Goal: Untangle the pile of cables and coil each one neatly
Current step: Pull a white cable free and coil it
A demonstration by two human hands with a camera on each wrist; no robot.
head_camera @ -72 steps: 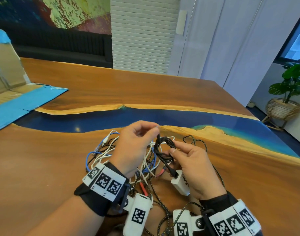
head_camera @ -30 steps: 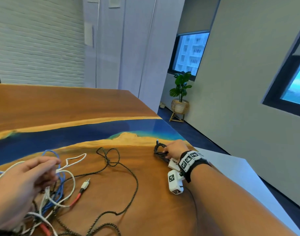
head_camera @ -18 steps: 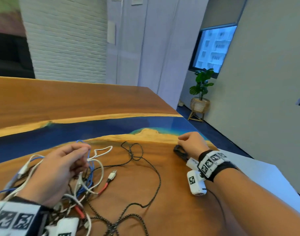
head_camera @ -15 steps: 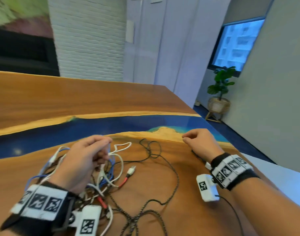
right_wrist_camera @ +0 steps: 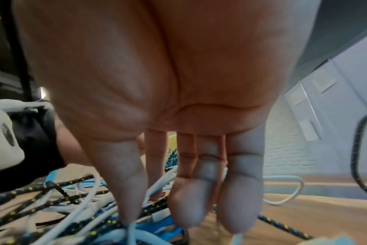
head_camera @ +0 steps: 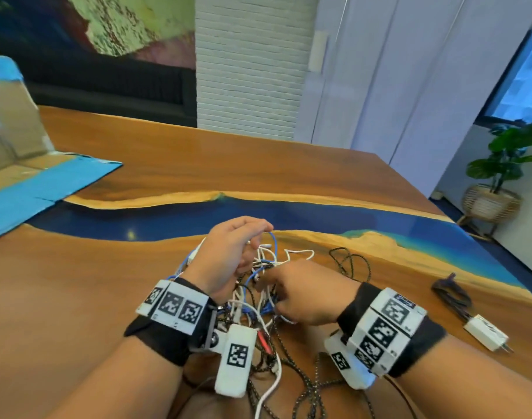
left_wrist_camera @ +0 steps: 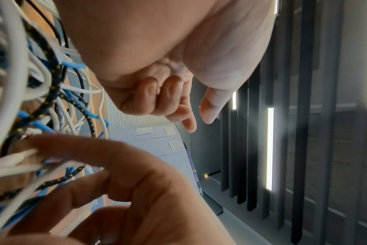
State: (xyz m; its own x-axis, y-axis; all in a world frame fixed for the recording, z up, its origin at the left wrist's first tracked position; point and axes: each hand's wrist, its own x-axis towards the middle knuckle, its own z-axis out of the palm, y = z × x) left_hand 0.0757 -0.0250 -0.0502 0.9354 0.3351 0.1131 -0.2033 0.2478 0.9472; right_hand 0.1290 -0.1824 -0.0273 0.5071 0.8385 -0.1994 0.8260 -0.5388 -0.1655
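A tangle of white, blue and black braided cables [head_camera: 269, 269] lies on the wooden table [head_camera: 77, 297] in front of me. My left hand [head_camera: 255, 237] hovers over its far side with the middle fingers curled. A blue loop rises near its fingertips, but the left wrist view shows no cable between thumb [left_wrist_camera: 210, 107] and forefinger. My right hand [head_camera: 277, 293] reaches into the pile from the right, its straight fingers [right_wrist_camera: 186, 207] touching white and blue strands [right_wrist_camera: 153, 223]. A coiled black cable [head_camera: 449, 294] with a white charger [head_camera: 485, 335] lies apart at the right.
A loop of the braided cable [head_camera: 352, 264] trails right of the pile. An opened cardboard box with blue tape [head_camera: 32, 182] sits at the far left. A blue resin strip [head_camera: 198, 216] crosses the table. The table's right edge is near the charger.
My right hand set the coiled black cable and charger down at the right, let go, and came back to the pile. My left hand stayed over the tangle.
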